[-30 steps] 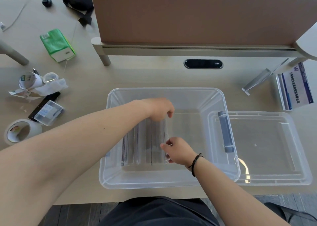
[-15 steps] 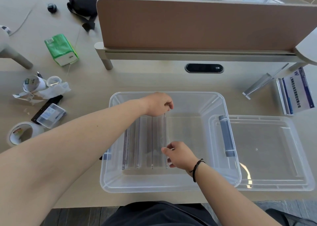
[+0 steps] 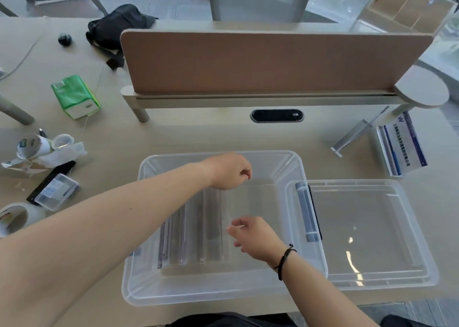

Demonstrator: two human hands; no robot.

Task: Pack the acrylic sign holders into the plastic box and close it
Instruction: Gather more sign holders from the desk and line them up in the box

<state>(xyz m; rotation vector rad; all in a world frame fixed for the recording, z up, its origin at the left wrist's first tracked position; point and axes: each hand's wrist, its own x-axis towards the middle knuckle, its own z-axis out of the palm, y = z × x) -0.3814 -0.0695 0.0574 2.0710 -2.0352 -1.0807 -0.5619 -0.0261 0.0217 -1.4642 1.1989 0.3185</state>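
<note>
The clear plastic box (image 3: pixel 293 160) sits open at the desk's near edge. Several clear acrylic sign holders (image 3: pixel 198 227) stand side by side in its left half. My left hand (image 3: pixel 231 171) hovers over their far ends with its fingers curled and nothing visible in them. My right hand (image 3: pixel 253 237), loosely spread, is by the near end of the rightmost holder. The box's clear lid (image 3: pixel 367 232) lies upside down against the box's right side. A clear sign holder (image 3: pixel 355 135) and a sign holder with a blue-and-white printed insert (image 3: pixel 400 148) remain on the desk at back right.
A brown desk divider (image 3: pixel 273 61) runs behind the box. On the left lie a green tissue pack (image 3: pixel 74 96), tape rolls (image 3: pixel 15 217), a small clear case (image 3: pixel 57 192) and crumpled paper. A black bag (image 3: pixel 116 26) lies beyond.
Both hands have come off the rightmost holder's ends and lifted slightly. The view has tilted up, so more of the far desk shows.
</note>
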